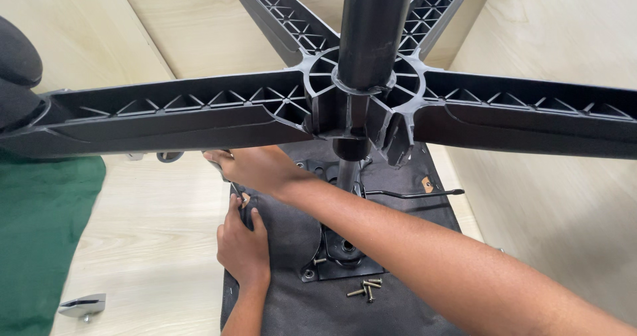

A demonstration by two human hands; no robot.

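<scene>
An upturned office chair lies in front of me, its black seat underside (398,313) facing up. Its black five-armed star base (199,113) and centre column (371,30) rise over my hands. My right hand (255,167) reaches across to the seat's left edge, shut on a thin metal tool (233,188) that points down. My left hand (242,246) rests on that same edge, its fingertips pinching a small pale fitting (245,200) at the tool's tip. The base arm hides part of my right hand's fingers.
Several loose screws (366,288) lie on the seat beside the metal mechanism plate (338,253); a black lever (415,193) sticks out to the right. A green cloth (40,243) and a small metal bracket (83,305) lie on the pale wooden surface (152,243) at left.
</scene>
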